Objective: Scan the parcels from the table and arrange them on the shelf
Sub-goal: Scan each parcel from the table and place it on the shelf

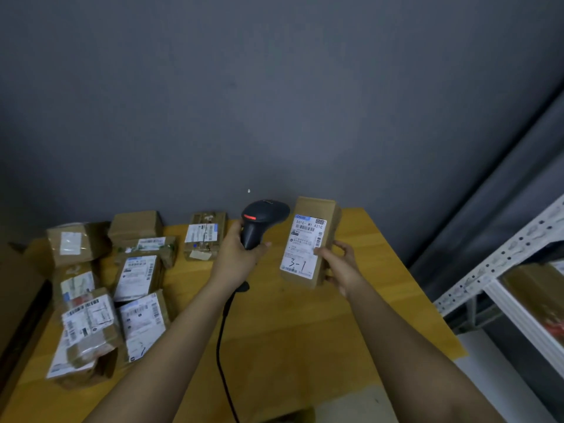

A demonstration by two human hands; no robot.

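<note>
Left hand is wrapped around the grip of the black barcode scanner, fingers curled tight on the handle, its red-lit window facing back toward the camera. The scanner's black cable drops from the base of the handle and trails off toward six o'clock across the yellow wooden table.

Right hand holds a tall cardboard parcel upright above the table at about two o'clock from the scanner hand, thumb pressed on the front label, fingers curled around the far side. The white shipping label faces the camera, with "3-1" handwritten in black near its bottom. Scanner and parcel sit side by side, just apart.

Over at nine o'clock, a cluster of cardboard parcels lies on the table, most label-up, packed close and some overlapping. One more taped parcel sits alone at eleven o'clock, near the grey wall.

At three o'clock, the white metal shelf frame stands beside the table, with a brown parcel-like shape, blurred, on it.
</note>
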